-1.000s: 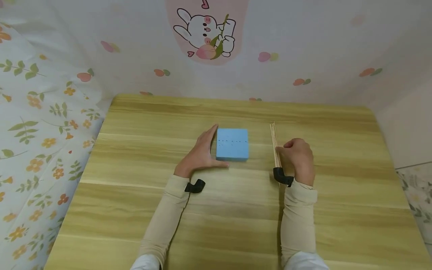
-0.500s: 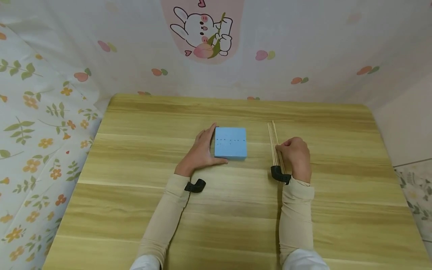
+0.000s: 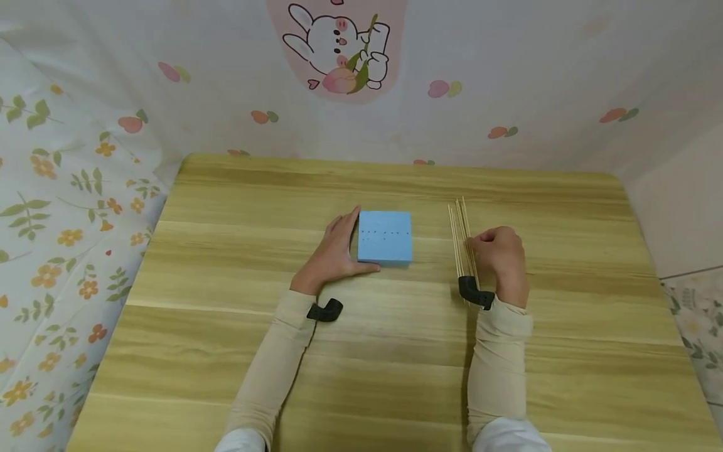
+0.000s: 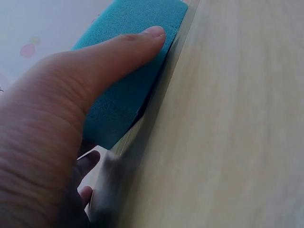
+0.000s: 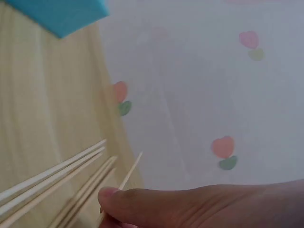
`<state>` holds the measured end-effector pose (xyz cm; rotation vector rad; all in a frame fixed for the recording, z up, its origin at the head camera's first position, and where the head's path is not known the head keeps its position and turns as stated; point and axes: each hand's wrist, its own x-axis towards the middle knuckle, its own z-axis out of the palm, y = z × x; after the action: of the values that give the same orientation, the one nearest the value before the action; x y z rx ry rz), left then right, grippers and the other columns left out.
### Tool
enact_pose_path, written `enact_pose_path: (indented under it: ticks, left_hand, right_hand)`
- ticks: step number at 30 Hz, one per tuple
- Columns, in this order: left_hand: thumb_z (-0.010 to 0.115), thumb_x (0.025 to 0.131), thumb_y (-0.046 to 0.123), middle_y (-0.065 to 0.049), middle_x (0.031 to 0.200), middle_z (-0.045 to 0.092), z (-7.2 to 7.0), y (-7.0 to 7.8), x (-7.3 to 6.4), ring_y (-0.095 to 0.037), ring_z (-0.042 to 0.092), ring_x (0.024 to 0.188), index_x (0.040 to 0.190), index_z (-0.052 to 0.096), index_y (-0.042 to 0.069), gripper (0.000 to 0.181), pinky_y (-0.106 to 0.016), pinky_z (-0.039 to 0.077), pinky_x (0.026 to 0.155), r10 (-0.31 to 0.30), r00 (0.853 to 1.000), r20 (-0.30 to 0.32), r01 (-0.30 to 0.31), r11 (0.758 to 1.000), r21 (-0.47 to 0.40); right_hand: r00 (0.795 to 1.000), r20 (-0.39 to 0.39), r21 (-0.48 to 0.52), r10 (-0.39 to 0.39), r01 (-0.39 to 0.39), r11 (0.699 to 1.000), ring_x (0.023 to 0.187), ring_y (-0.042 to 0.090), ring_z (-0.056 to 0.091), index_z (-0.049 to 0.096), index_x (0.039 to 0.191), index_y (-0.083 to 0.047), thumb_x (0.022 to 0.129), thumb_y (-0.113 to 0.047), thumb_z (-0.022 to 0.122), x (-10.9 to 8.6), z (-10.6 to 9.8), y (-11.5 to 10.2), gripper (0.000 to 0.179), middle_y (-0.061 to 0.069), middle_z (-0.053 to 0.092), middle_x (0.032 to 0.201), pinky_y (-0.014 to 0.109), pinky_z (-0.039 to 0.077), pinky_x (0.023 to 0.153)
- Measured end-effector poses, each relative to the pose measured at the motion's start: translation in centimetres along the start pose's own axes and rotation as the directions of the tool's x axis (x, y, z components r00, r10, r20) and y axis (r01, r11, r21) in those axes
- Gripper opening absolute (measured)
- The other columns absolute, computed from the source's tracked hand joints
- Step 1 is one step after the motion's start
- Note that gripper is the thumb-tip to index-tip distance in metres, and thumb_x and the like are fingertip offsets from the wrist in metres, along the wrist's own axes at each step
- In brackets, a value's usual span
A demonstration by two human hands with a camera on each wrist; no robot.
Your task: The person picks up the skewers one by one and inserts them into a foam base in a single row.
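A blue foam block (image 3: pixel 385 237) with rows of small dark holes in its top lies on the table. My left hand (image 3: pixel 332 254) holds it from the left side, the thumb (image 4: pixel 128 50) along its front face and the fingers reaching toward the back corner. To the right lie several thin wooden skewers (image 3: pixel 455 242), partly hidden under the wrist camera. Between thumb and fingertips, my right hand (image 3: pixel 499 254) pinches one skewer (image 5: pixel 132 170), raised at a slant beside the others in the right wrist view.
The wood-grain table (image 3: pixel 390 364) ends at a back edge against a patterned white cloth (image 3: pixel 226 75). Another flowered cloth (image 3: pixel 62 251) hangs at the left. A black wrist camera (image 3: pixel 326 310) sits on the left sleeve, another (image 3: pixel 476 292) on the right.
The left thumb has closed in against the block's front face. At the right, the skewers have spread apart, and the right hand has shifted slightly with one skewer pinched.
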<state>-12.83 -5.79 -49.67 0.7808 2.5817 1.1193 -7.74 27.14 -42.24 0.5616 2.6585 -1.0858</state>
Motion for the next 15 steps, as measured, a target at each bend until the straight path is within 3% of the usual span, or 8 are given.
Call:
enact_pose_path:
  ticks: [2,5,7,8,10,12,15]
  left_hand:
    - [0.091,0.075,0.051,-0.015,0.169,0.024,0.0,-0.1,-0.1,-0.030,0.025,0.155,0.166,0.004,0.005,0.134,-0.042,0.004,0.128,-0.005,1.000,0.006,0.005,1.000,0.008]
    - [0.091,0.075,0.051,-0.015,0.168,0.028,-0.1,-0.2,0.2,-0.030,0.026,0.154,0.166,0.006,0.004,0.133,-0.041,0.005,0.128,0.010,1.000,0.001,-0.010,1.000,0.015]
    - [0.091,0.074,0.052,-0.014,0.167,0.030,-0.2,-0.2,0.4,-0.029,0.027,0.153,0.166,0.007,0.003,0.133,-0.040,0.006,0.128,0.019,1.000,0.003,-0.019,1.000,0.023]
    - [0.091,0.074,0.052,-0.014,0.166,0.032,-0.2,-0.1,0.5,-0.029,0.027,0.153,0.166,0.008,0.003,0.133,-0.040,0.006,0.128,0.022,1.000,0.000,-0.022,0.999,0.025]
    - [0.091,0.073,0.053,-0.014,0.165,0.033,-0.3,-0.2,0.6,-0.029,0.028,0.153,0.165,0.009,0.002,0.133,-0.039,0.007,0.128,0.022,1.000,-0.004,-0.022,0.999,0.030]
    - [0.091,0.073,0.053,-0.013,0.165,0.034,-0.4,-0.2,0.6,-0.028,0.029,0.153,0.165,0.011,0.002,0.132,-0.038,0.008,0.128,0.019,1.000,-0.009,-0.018,0.999,0.038]
    - [0.092,0.072,0.053,-0.013,0.164,0.036,-0.3,-0.4,0.5,-0.028,0.030,0.152,0.165,0.013,0.003,0.132,-0.037,0.009,0.128,0.020,1.000,-0.019,-0.019,0.999,0.040]
  right_hand:
    - [1.000,-0.010,0.039,-0.022,0.023,0.999,0.081,0.024,0.063,0.070,0.111,0.010,0.103,-0.023,0.065,-0.2,-0.2,-0.6,0.035,0.019,0.068,0.098,0.030,0.048,0.062]
    - [0.988,-0.080,0.103,-0.130,0.138,0.985,0.069,0.013,0.062,0.070,0.112,0.008,0.105,-0.025,0.063,-0.4,-0.2,-2.0,0.035,0.012,0.067,0.089,0.022,0.045,0.056]
    - [0.962,-0.138,0.154,-0.235,0.255,0.955,0.067,0.009,0.062,0.069,0.111,0.008,0.106,-0.023,0.062,-0.4,0.2,-3.3,0.033,0.004,0.066,0.086,0.019,0.044,0.056]
    - [0.940,-0.170,0.179,-0.297,0.326,0.928,0.067,0.008,0.062,0.068,0.110,0.009,0.106,-0.022,0.062,-0.4,0.5,-4.1,0.031,0.002,0.066,0.085,0.018,0.045,0.057]
    - [0.887,-0.229,0.251,-0.402,0.453,0.856,0.068,0.010,0.063,0.066,0.109,0.010,0.106,-0.017,0.062,-0.5,1.5,-5.7,0.027,-0.002,0.064,0.085,0.017,0.048,0.061]
    - [0.818,-0.293,0.323,-0.495,0.572,0.754,0.070,0.013,0.064,0.064,0.107,0.012,0.104,-0.010,0.062,-0.4,2.7,-7.3,0.023,-0.002,0.064,0.086,0.017,0.052,0.064]
    - [0.702,-0.368,0.388,-0.610,0.712,0.585,0.073,0.016,0.066,0.063,0.105,0.015,0.101,-0.001,0.064,-0.4,4.6,-9.4,0.016,0.008,0.066,0.088,0.020,0.057,0.070]
